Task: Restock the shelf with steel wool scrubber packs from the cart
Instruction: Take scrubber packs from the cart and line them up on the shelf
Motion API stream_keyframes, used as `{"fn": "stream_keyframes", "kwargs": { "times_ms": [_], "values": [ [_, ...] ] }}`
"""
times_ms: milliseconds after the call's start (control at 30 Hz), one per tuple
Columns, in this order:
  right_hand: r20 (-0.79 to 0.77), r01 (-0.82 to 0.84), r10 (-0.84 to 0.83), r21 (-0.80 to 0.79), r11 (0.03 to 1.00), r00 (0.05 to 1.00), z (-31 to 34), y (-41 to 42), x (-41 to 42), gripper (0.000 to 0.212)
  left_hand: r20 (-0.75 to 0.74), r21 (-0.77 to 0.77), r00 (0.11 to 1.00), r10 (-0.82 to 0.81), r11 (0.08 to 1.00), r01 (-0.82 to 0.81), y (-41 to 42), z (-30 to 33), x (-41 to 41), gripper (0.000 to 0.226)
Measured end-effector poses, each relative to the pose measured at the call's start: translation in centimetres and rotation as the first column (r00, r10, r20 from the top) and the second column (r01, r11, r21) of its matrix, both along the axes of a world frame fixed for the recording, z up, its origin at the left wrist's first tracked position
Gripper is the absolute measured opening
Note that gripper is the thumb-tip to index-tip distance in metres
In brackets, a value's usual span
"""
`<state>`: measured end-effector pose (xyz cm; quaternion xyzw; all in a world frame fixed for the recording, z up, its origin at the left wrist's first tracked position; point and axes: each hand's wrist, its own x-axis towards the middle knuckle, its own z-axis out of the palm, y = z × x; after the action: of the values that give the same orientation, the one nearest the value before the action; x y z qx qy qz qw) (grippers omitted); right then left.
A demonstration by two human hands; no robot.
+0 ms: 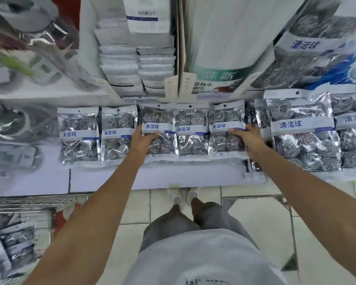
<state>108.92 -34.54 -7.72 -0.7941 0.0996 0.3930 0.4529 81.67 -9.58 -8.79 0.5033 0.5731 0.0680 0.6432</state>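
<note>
We look down along two bare arms at a white shelf (173,177) that carries a row of steel wool scrubber packs, each standing with its long axis running from the shelf's front edge up toward the back.

At the far left, below the shelf's front edge, the wire cart (29,204) holds more packs (14,241), blurred. On the shelf, toward its left end, two packs (79,136) stand side by side, untouched.

Next comes our left hand (141,140). Its fingers curl onto the left edge and lower face of the third pack (158,131), with the thumb side hidden, so we cannot tell whether it pinches or only presses. That pack, a middle pack (190,130) and a fifth pack (226,129) sit edge to edge between our two hands.

Our right hand (248,138) mirrors the left: fingers bent onto the right edge of the fifth pack at its label band.

So the group lies between the palms, both hands equally near, and we judge the coming move to be a squeeze inward and a push toward the shelf's back.

Toward the right end stand larger scrubber packs (302,132).
</note>
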Motion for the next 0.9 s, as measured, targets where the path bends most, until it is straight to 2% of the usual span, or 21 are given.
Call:
{"fn": "stream_keyframes", "kwargs": {
  "times_ms": [133, 267, 433, 567, 700, 800, 900],
  "values": [
    [0.040, -0.059, 0.062, -0.079, 0.995, 0.997, -1.0, -0.1, 0.0, 0.048, -0.096, 0.067, 0.993, -0.073, 0.995, 0.080, -0.1, -0.8, 0.0, 0.061],
    [0.142, -0.124, 0.142, -0.126, 0.984, 0.980, -0.9, 0.4, -0.1, 0.049, -0.171, 0.203, 0.977, -0.127, 0.966, 0.161, -0.2, -1.3, -0.2, 0.062],
    [0.200, -0.152, 0.195, -0.210, 0.966, 0.960, -1.1, 0.4, -0.3, 0.049, -0.247, 0.218, 0.953, -0.177, 0.948, 0.233, 0.0, -1.9, -0.1, 0.062],
    [0.191, -0.257, 0.312, -0.266, 0.929, 0.931, -0.6, 0.2, -0.6, 0.057, -0.286, 0.281, 0.936, -0.203, 0.916, 0.285, -0.4, -1.1, 0.1, 0.067],
    [0.248, -0.379, 0.474, -0.346, 0.858, 0.845, 1.0, -0.7, -1.2, 0.052, -0.322, 0.313, 0.912, -0.253, 0.881, 0.355, -0.9, 0.6, -0.1, 0.073],
    [0.286, -0.489, 0.625, -0.424, 0.762, 0.727, 2.6, -1.6, -2.1, 0.040, -0.374, 0.357, 0.881, -0.289, 0.832, 0.424, -1.7, 2.3, -0.9, 0.076],
    [0.333, -0.564, 0.724, -0.463, 0.684, 0.604, 4.4, -2.3, -3.5, 0.042, -0.433, 0.409, 0.835, -0.340, 0.751, 0.518, -2.6, 4.1, -2.2, 0.064]
  ]
}}
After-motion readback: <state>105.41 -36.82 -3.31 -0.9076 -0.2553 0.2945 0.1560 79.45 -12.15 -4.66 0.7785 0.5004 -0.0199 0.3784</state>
